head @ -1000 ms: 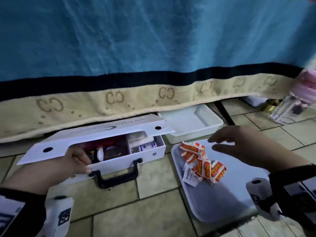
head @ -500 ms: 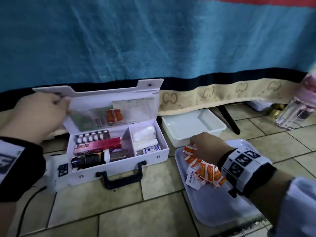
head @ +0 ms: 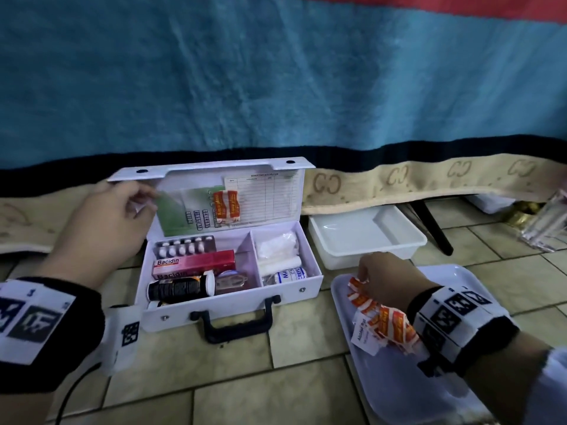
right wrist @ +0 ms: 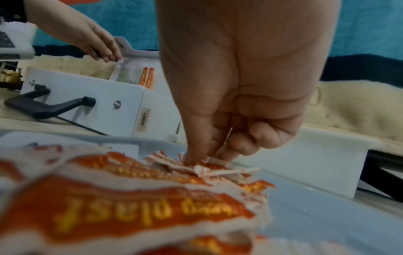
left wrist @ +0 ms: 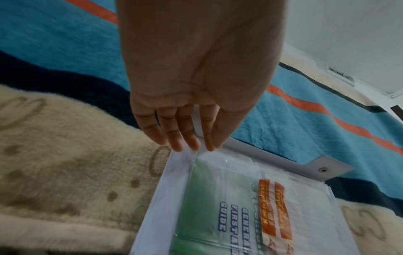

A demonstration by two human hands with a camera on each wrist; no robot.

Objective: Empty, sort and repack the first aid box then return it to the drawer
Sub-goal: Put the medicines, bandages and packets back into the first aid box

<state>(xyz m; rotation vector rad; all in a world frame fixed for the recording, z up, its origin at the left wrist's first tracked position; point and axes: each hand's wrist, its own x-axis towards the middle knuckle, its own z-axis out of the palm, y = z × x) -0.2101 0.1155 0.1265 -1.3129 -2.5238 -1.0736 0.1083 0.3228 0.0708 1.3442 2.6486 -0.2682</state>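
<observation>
Left grip [head: 104, 216] up, fingertips [left wrist: 175, 144] in a pinch; right grip [head: 385, 279] low, palm down, likewise in a pinch.

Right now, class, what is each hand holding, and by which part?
The right hand pinches the plaster strips by their far end, on the tray. The left hand pinches the clear pouch in the box lid by its top corner.
</observation>
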